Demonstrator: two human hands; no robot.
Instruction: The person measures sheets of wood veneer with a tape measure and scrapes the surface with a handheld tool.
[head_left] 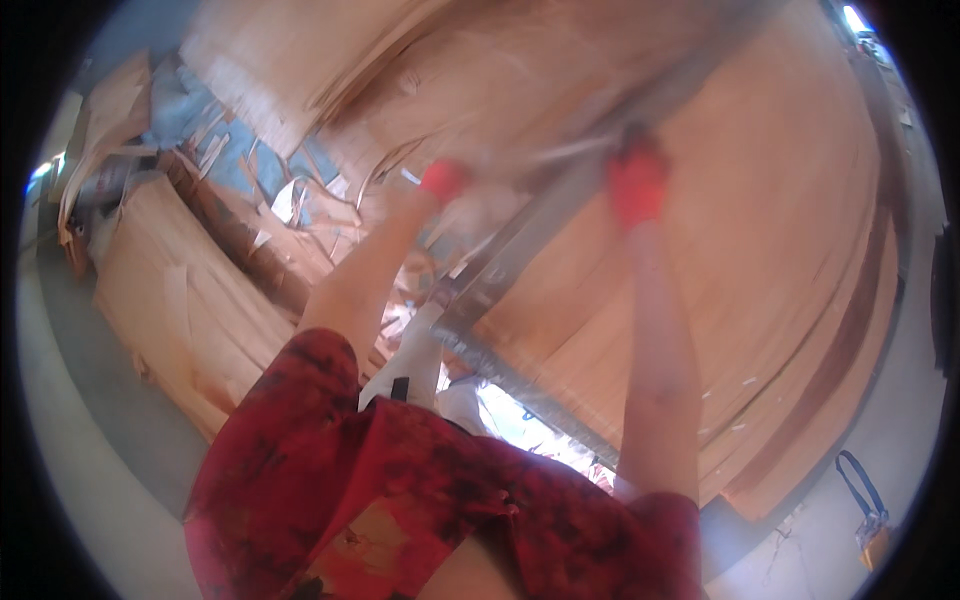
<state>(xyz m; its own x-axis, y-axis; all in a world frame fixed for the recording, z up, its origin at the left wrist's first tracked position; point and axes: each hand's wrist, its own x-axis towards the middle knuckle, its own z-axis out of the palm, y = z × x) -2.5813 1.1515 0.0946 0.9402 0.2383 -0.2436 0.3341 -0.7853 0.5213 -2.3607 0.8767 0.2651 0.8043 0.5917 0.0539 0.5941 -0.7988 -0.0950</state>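
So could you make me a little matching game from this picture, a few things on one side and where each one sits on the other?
Things:
1. left hand
2. right hand
3. stack of thin wood sheets
4. metal frame

Places:
A. wide pile on the right of the picture
B. runs slantwise between the two arms
C. red-gloved, left of the frame, motion-blurred
D. red-gloved, up at the frame's top end

Pairs: 1-C, 2-D, 3-A, 4-B

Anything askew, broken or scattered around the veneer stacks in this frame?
Yes. Torn, curled strips of thin wood veneer lie scattered between the stacks at upper left, unlike the flat pile of veneer sheets on the right. Both red-gloved hands, left and right, are motion-blurred.
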